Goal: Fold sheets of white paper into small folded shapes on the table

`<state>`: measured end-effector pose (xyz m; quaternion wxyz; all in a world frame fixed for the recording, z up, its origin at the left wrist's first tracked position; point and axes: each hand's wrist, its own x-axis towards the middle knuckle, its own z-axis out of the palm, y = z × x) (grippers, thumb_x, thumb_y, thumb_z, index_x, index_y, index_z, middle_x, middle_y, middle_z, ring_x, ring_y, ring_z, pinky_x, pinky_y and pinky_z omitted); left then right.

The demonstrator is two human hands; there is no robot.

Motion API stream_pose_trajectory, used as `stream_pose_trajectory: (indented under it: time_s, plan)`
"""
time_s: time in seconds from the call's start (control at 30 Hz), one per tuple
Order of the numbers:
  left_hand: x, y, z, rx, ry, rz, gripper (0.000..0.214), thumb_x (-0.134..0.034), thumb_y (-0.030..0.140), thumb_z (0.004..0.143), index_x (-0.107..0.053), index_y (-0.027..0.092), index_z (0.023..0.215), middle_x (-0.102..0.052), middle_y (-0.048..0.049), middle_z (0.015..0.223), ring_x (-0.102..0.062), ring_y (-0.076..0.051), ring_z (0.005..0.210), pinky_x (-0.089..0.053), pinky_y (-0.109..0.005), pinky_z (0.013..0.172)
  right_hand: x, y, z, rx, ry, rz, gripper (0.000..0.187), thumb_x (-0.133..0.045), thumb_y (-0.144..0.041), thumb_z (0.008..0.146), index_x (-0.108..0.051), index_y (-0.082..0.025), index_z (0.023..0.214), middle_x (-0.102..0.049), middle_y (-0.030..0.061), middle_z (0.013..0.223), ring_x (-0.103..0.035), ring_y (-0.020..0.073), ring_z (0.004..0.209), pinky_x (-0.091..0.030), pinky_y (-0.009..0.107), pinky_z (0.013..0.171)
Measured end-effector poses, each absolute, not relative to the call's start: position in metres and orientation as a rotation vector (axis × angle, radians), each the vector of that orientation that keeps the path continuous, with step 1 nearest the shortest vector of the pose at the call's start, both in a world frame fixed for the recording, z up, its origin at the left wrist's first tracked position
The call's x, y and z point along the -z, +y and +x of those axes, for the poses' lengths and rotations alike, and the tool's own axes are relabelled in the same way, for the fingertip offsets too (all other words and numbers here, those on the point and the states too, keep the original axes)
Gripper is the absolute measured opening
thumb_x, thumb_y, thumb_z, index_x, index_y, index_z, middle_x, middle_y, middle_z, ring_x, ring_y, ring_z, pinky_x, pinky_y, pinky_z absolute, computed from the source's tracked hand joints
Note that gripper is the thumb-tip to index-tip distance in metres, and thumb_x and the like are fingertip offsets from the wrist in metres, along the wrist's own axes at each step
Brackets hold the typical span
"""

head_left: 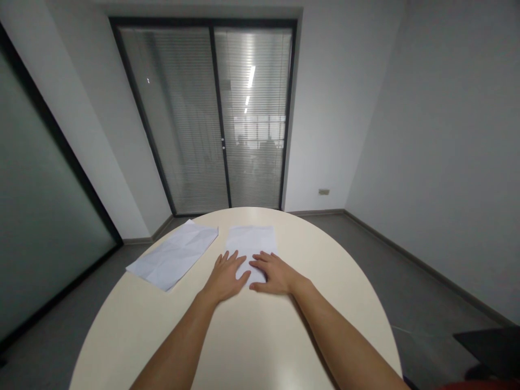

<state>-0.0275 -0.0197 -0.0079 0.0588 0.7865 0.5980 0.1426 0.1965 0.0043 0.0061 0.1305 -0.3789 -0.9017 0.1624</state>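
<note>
A white sheet of paper [251, 238] lies on the round cream table [247, 336], straight ahead of me. My left hand [228, 275] rests over its near left part, palm down with the fingers spread. On the near right part is my right hand [274, 273], also palm down, its fingers apart and the thumb pointing left. Both hands cover portions of the sheet's sides and near edge. Neither hand grips anything. Left of my left hand, apart from it, lies a larger, creased white paper [174, 254] with slightly lifted edges.
The creased paper reaches the table's left rim. Beyond the table stand glass panels with blinds [203, 119] in a dark frame. A wall socket [324, 192] sits low on the back wall. A dark flat object [491, 346] is at the lower right, beside the table.
</note>
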Motion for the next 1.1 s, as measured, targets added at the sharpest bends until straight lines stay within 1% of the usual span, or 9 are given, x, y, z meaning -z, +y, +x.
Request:
stream_pose_trajectory:
  time_s: [0.17,0.37,0.5,0.6,0.67,0.77,0.9,1.0,1.1]
  plan:
    - [0.005,-0.022,-0.035,-0.561,1.515,2.410,0.051,-0.055,0.047,0.094,-0.062,0.023,0.138,-0.056,-0.0071,0.150,-0.040,-0.029,0.148,-0.030,-0.048,0.123,-0.006,0.008,0.204,-0.474,-2.572,-1.099,0.068,-0.061,-0.064,0.088,-0.062,-0.022,0.141,-0.049,0.0149,0.154,-0.041,0.0364,0.145,-0.026,0.056,0.120]
    - [0.013,-0.018,-0.042,-0.683,1.406,2.388,0.044,-0.066,0.042,0.086,-0.070,0.022,0.125,-0.065,-0.0074,0.140,-0.050,-0.028,0.141,-0.036,-0.043,0.120,-0.005,0.012,0.208,-0.515,-2.550,-1.135,0.064,-0.059,-0.062,0.090,-0.064,-0.022,0.138,-0.051,0.0134,0.152,-0.043,0.0342,0.144,-0.027,0.053,0.121]
    - [0.015,-0.014,-0.045,-0.794,1.404,2.247,0.034,-0.067,0.035,0.083,-0.075,0.022,0.114,-0.072,-0.0075,0.128,-0.059,-0.027,0.132,-0.044,-0.038,0.114,-0.003,0.014,0.210,-0.516,-2.510,-1.114,0.058,-0.058,-0.058,0.092,-0.067,-0.021,0.135,-0.057,0.0120,0.148,-0.047,0.0314,0.141,-0.032,0.047,0.119]
    - [0.013,-0.014,-0.047,-0.839,1.382,2.149,0.024,-0.066,0.034,0.083,-0.077,0.022,0.100,-0.076,-0.0069,0.118,-0.062,-0.027,0.128,-0.047,-0.037,0.110,-0.003,0.014,0.210,-0.530,-2.470,-1.079,0.052,-0.057,-0.055,0.094,-0.069,-0.020,0.131,-0.062,0.0110,0.142,-0.053,0.0293,0.136,-0.038,0.043,0.115]
    - [0.011,-0.013,-0.048,-0.861,1.371,2.117,0.021,-0.065,0.035,0.084,-0.078,0.022,0.094,-0.077,-0.0061,0.113,-0.064,-0.027,0.126,-0.047,-0.036,0.109,-0.004,0.014,0.210,-0.548,-2.451,-1.071,0.052,-0.057,-0.055,0.093,-0.069,-0.021,0.130,-0.063,0.0108,0.141,-0.054,0.0291,0.135,-0.039,0.043,0.115]
    - [0.010,-0.012,-0.050,-0.873,1.384,2.096,0.023,-0.063,0.039,0.086,-0.078,0.023,0.093,-0.078,-0.0052,0.112,-0.065,-0.027,0.124,-0.046,-0.036,0.109,-0.004,0.014,0.212,-0.594,-2.450,-1.094,0.055,-0.060,-0.058,0.091,-0.068,-0.022,0.132,-0.060,0.0103,0.144,-0.050,0.0301,0.139,-0.034,0.045,0.118]
    - [0.012,-0.009,-0.052,-0.866,1.450,2.084,0.031,-0.059,0.043,0.089,-0.079,0.021,0.100,-0.077,-0.0071,0.118,-0.068,-0.027,0.117,-0.048,-0.037,0.106,-0.005,0.017,0.217,-0.711,-2.456,-1.170,0.064,-0.065,-0.063,0.084,-0.067,-0.023,0.134,-0.055,0.0111,0.150,-0.043,0.0326,0.143,-0.029,0.048,0.120]
    - [0.013,-0.008,-0.054,-0.865,1.507,2.081,0.036,-0.056,0.045,0.090,-0.079,0.019,0.100,-0.076,-0.0092,0.119,-0.070,-0.027,0.111,-0.050,-0.036,0.101,-0.006,0.019,0.223,-0.828,-2.416,-1.176,0.059,-0.068,-0.056,0.083,-0.068,-0.023,0.132,-0.055,0.0099,0.150,-0.048,0.0304,0.139,-0.032,0.044,0.118]
    - [0.013,-0.008,-0.056,-0.864,1.523,2.106,0.036,-0.055,0.046,0.092,-0.078,0.019,0.099,-0.078,-0.0086,0.112,-0.071,-0.026,0.104,-0.051,-0.034,0.095,-0.003,0.023,0.232,-0.858,-2.358,-1.116,0.049,-0.063,-0.048,0.087,-0.071,-0.020,0.126,-0.063,0.0098,0.141,-0.057,0.0281,0.129,-0.038,0.040,0.114]
